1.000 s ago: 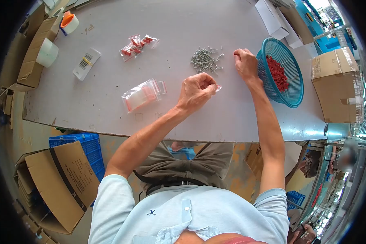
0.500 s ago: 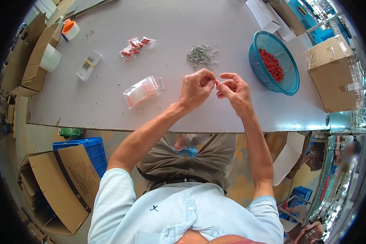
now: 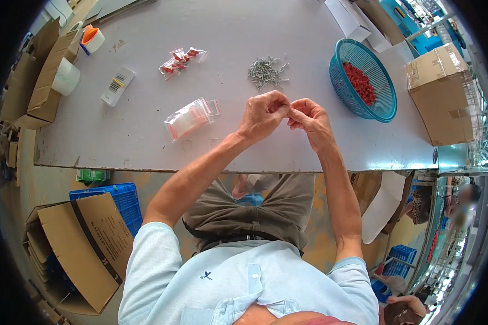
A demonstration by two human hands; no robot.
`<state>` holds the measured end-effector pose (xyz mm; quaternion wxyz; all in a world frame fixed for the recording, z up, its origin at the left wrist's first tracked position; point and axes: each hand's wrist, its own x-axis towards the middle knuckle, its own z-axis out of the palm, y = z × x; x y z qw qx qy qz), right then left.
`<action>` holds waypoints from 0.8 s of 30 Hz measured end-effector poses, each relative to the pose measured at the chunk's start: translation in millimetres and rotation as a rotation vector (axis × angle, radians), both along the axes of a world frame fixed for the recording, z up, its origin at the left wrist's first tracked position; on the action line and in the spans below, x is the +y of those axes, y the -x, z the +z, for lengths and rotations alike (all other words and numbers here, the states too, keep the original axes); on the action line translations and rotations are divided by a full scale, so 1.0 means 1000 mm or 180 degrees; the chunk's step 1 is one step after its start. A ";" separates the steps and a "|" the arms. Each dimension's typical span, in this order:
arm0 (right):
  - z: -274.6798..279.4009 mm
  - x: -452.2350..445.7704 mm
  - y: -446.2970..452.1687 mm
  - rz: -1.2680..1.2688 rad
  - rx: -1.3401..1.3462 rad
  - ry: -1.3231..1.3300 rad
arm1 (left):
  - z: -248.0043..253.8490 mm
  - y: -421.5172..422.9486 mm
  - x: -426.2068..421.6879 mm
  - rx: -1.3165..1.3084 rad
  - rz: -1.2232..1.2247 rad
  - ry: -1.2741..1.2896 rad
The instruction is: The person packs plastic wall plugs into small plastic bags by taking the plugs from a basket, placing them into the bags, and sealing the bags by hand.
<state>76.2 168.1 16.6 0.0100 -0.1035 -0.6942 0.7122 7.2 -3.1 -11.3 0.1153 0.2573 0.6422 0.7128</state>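
Note:
My left hand (image 3: pixel 264 115) and my right hand (image 3: pixel 312 122) meet above the table, fingertips pinched together. A small red plastic piece showed between them a moment ago; the fingers now cover it. Just beyond my hands lies a loose pile of silver screws (image 3: pixel 264 72). To the right, a blue-green plastic basket (image 3: pixel 393 103) holds many small red plastic pieces (image 3: pixel 360 84). Flat clear zip bags (image 3: pixel 191 120) with red edges lie left of my left hand. Farther back are small filled bags (image 3: pixel 180 61) with red pieces inside.
On the table (image 3: pixel 146 146) at left are a banded stack of barcode labels (image 3: pixel 117 86), a tape roll (image 3: pixel 66 76) by an open carton (image 3: pixel 49 92), and an orange-cored tape roll (image 3: pixel 92 39). A taped carton (image 3: pixel 442 95) stands at right. Another person sits at lower right.
My right hand's fingers have curled in, and its thumb and index tips now press against my left fingertips. The red piece has gone out of sight between them.

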 end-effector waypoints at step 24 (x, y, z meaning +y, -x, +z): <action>-0.004 -0.004 -0.025 -0.0389 0.1124 -0.1877 | 0.002 0.011 -0.007 -0.0712 -0.0249 0.0342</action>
